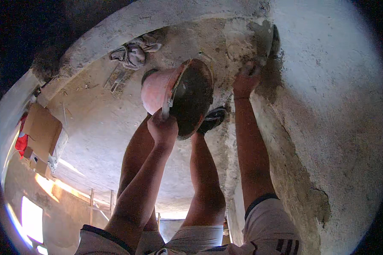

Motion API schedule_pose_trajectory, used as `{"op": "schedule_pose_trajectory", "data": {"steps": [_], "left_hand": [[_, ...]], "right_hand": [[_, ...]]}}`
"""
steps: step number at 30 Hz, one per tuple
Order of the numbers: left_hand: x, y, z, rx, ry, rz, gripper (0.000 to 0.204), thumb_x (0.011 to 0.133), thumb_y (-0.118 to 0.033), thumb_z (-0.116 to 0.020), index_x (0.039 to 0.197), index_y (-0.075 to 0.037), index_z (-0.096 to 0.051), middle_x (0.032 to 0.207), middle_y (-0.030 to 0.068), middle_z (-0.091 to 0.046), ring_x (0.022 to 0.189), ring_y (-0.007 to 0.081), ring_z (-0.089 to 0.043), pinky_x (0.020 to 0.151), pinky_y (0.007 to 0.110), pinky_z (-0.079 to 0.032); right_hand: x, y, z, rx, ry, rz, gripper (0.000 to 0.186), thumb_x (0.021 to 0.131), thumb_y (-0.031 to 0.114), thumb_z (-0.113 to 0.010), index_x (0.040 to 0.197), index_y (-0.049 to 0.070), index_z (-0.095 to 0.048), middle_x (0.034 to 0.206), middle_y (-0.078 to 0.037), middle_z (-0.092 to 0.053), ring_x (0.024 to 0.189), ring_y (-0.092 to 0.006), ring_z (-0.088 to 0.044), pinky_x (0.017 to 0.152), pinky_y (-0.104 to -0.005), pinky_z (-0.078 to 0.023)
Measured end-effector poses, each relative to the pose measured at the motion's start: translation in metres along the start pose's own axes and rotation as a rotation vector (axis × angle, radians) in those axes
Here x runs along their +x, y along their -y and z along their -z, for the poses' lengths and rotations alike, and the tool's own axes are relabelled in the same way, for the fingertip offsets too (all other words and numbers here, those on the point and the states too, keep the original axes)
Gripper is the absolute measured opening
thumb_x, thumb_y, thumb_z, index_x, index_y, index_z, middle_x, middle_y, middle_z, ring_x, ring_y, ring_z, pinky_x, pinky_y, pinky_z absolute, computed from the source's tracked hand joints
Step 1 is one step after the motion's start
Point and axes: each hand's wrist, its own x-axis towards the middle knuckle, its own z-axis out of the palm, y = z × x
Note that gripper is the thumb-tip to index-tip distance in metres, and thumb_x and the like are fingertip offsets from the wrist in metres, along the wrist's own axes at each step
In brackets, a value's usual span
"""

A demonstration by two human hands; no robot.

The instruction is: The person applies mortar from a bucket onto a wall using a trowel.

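My left hand (163, 127) is closed on the near rim of a reddish-pink bucket (155, 90). The bucket is tipped toward the right, so its dark inside (193, 100) shows; how much it holds is too dark to tell. Farther right, my right hand (247, 78) is closed on what looks like a trowel (264, 38), its blade up against the wall near the corner. Shadow hides the grip. Around the blade, a dark damp patch (273, 76) of mortar marks the wall.
A crumpled cloth (134, 55) lies on the floor at the far side. Beyond the bucket's left is a small flat piece (115, 80). A cardboard box (41, 129) stands at far left. The rough white wall (336, 106) rises close on my right; my foot (212, 119) is behind the bucket.
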Motion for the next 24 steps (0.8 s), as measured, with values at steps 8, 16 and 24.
{"op": "schedule_pose_trajectory", "data": {"steps": [8, 16, 24], "left_hand": [[0.000, -0.005, -0.009, 0.106, 0.064, -0.161, 0.002, 0.063, -0.001, -0.050, 0.064, 0.001, -0.051, 0.051, 0.0128, -0.046, 0.047, 0.0154, -0.043, 0.049, 0.031, -0.038], [0.001, -0.014, -0.007, 0.100, 0.016, -0.129, 0.003, 0.062, -0.002, -0.050, 0.063, 0.001, -0.052, 0.051, 0.0155, -0.049, 0.045, 0.0218, -0.048, 0.048, 0.034, -0.039], [0.006, -0.006, -0.004, 0.081, 0.029, -0.072, 0.004, 0.062, -0.002, -0.050, 0.063, 0.001, -0.052, 0.052, 0.0166, -0.050, 0.046, 0.0281, -0.049, 0.048, 0.035, -0.039]], "right_hand": [[0.032, -0.030, 0.012, -0.404, 0.017, -0.044, 0.044, 0.090, 0.029, -0.048, 0.125, 0.002, -0.042, 0.101, -0.012, -0.057, 0.075, -0.0191, -0.055, 0.063, -0.0340, -0.047], [0.009, -0.048, 0.005, -0.561, -0.097, 0.229, 0.051, 0.089, 0.027, -0.051, 0.130, 0.001, -0.036, 0.083, -0.007, -0.059, 0.069, -0.0208, -0.055, 0.066, -0.0375, -0.046], [0.052, -0.109, -0.008, -1.947, 0.459, 0.431, 0.032, 0.089, 0.030, -0.049, 0.103, 0.002, -0.051, 0.067, -0.007, -0.053, 0.050, -0.0176, -0.041, 0.049, -0.0362, -0.038]]}}
